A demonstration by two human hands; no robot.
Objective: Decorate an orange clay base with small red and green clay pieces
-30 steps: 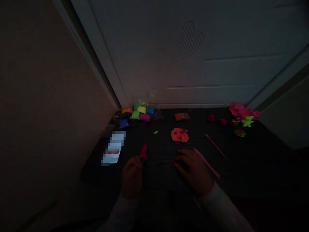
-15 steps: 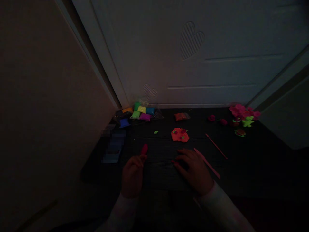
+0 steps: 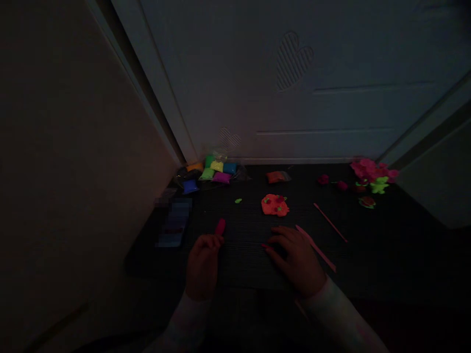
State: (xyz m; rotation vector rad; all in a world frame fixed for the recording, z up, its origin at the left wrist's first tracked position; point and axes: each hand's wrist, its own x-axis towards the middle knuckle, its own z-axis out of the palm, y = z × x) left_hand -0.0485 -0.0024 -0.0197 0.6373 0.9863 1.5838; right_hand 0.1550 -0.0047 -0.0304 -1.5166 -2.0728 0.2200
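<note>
My left hand [image 3: 203,262] is closed around the lower end of a dark pink lump of modelling clay [image 3: 220,227], which sticks up past the fingers. My right hand [image 3: 294,255] lies on the dark table, palm down, with fingers bent and apart. At its thumb tip shows a small red bit [image 3: 264,245], too dim to make out. Beside that hand lies a pink plastic clay knife [image 3: 316,249]. Beyond the hands are a flat orange clay piece [image 3: 274,205] with red and green bits on it and a small green clay piece [image 3: 238,201].
Bags of coloured clay [image 3: 217,169] lie at the back left, above a blurred phone-like object [image 3: 174,223]. An orange clay packet [image 3: 277,177] sits at the back. To the right are a thin pink stick tool [image 3: 330,222], pink clay flowers [image 3: 368,170] and a yellow-green figure [image 3: 379,185].
The fingers of my left hand have shifted slightly around the pink clay. My right hand stays in place, and the view has moved only a little.
</note>
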